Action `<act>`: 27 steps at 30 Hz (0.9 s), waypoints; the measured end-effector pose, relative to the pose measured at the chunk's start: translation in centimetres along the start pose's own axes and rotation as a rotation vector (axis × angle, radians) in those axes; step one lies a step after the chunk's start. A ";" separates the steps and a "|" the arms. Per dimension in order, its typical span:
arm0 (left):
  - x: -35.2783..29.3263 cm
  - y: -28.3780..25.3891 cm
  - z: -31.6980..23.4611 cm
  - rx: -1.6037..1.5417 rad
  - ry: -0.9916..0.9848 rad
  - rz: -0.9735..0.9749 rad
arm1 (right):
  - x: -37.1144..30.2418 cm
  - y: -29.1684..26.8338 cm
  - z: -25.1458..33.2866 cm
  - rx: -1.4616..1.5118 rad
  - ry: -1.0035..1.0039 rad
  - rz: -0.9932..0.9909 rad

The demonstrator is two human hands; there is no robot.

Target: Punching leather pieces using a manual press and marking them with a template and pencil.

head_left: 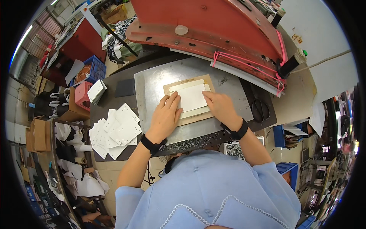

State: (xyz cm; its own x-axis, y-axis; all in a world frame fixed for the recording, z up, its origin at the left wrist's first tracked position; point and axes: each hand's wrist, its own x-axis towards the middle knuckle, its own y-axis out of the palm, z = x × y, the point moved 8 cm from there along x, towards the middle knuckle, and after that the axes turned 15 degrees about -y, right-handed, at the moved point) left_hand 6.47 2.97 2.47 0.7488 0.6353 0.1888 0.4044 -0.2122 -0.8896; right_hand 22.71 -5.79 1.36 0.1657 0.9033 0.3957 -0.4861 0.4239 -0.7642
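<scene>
A plain white rectangular sheet [192, 97] lies over a tan board [187, 121] with a cream-coloured layer between them. My left hand [164, 116] rests along the sheet's left edge, its fingers stretched forward and the thumb apart from them. At the right edge, my right hand [222, 108] has its fingers closed together, with the tips at the sheet's corner and side. The board sits on a grey metal plate [150, 82] on a dark table. To the left of the plate, several white cards with small holes [118, 128] lie in an overlapping pile.
A large red machine beam [206, 28] with pink cord overhangs the table's far side. Black-handled scissors [260, 110] lie at the right. A dark block [125, 87] and a pink bin [82, 95] with white cards are at the left. Small scraps [190, 143] litter the near edge.
</scene>
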 end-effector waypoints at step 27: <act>-7.8 -5.6 -3.2 -0.536 -0.025 0.238 | -4.7 -24.2 -11.0 0.262 0.194 -0.971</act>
State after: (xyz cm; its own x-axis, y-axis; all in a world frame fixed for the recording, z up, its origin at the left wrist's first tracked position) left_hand 0.06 -3.19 7.29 0.8413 0.5406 -0.0060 0.4412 -0.6929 -0.5703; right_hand 43.12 -19.63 12.41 0.7128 0.1829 0.6771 -0.2366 0.9715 -0.0133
